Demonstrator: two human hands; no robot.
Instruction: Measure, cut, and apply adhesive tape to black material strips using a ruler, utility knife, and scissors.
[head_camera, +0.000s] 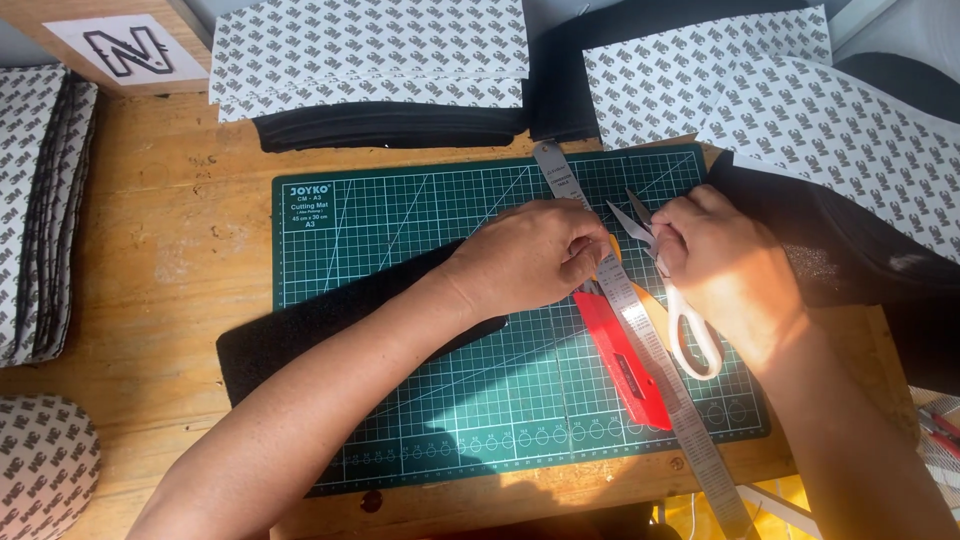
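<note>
Sunlit wooden bench (170, 230) carried a green cutting mat (400, 230), with a steel ruler (640, 320) and red knife (625, 360) lying across its right half. The right hand (725, 265) gripped white-handled scissors (665, 275), blades apart. The left hand (535, 255), fingers pinched together, held something small and hidden just left of the blades; steadying it close to them would probably keep the cut true.

Head cam, close, steeply down over bench

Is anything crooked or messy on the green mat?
Yes. The metal ruler lies slanted across the green cutting mat, its lower end poking past the mat's edge and the table's. The red cutter lies slanted beside it.
</note>
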